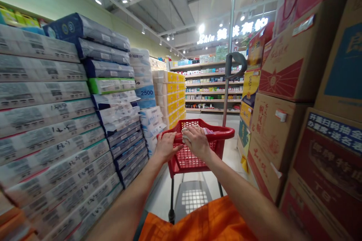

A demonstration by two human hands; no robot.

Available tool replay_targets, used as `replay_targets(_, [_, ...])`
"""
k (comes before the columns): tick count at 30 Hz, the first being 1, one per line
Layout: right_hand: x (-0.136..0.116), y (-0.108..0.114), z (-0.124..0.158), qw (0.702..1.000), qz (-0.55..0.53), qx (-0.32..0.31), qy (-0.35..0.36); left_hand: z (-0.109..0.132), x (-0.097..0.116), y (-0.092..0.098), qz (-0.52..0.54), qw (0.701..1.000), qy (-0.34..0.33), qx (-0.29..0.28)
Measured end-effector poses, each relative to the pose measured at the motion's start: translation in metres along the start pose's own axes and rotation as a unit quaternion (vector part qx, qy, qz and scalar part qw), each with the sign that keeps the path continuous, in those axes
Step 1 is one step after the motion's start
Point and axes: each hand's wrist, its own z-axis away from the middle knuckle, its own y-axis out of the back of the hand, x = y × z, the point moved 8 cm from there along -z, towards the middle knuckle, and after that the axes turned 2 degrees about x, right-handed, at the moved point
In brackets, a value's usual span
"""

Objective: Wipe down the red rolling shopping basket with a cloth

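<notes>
A red plastic shopping cart point(192, 158) with a grid-patterned basket stands in front of me on thin dark legs. My left hand point(167, 146) grips the left part of its red handle, fingers over the bar and thumb pointing inward. Just to the right, my right hand point(197, 141) presses a crumpled white cloth point(185, 134) onto the handle, its fingers curled over the cloth. Something pale pink point(208, 131) shows inside the basket behind that hand; I cannot make out what it is.
Stacks of wrapped paper packs point(51, 128) line the left side, with yellow-and-white packs point(169, 98) farther on. Cardboard cartons point(279, 60) rise on the right. A metal post with a grey door handle point(235, 64) stands ahead. Stocked shelves point(212, 83) cross the back.
</notes>
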Motion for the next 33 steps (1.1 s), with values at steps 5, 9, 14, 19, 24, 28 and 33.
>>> replay_targets(5, [0.103,0.037,0.026,0.988,0.060,0.038,-0.139,0.000,0.005,0.002,-0.018,0.999,0.031,-0.001])
replay_targets(9, [0.152,0.050,0.035,0.978,0.053,0.026,-0.202,0.000,0.006,0.000,-0.024,0.999,0.047,0.008])
replay_targets(14, [0.081,0.032,0.024,0.997,0.024,0.046,-0.065,0.000,0.005,0.001,-0.025,0.998,0.050,0.005])
replay_targets(19, [0.100,0.041,0.036,0.994,0.056,0.073,-0.062,0.003,0.001,0.003,-0.026,0.999,0.044,0.004])
replay_targets(24, [0.145,0.060,0.053,0.975,0.098,0.133,-0.146,0.004,0.003,0.002,-0.032,0.998,0.047,0.024])
replay_targets(28, [0.085,0.037,0.043,0.988,0.077,0.125,-0.043,0.003,0.004,-0.001,-0.029,0.998,0.053,0.019])
replay_targets(33, [0.079,0.028,0.041,0.994,0.064,0.092,-0.006,0.003,0.003,0.001,-0.035,0.998,0.052,0.010])
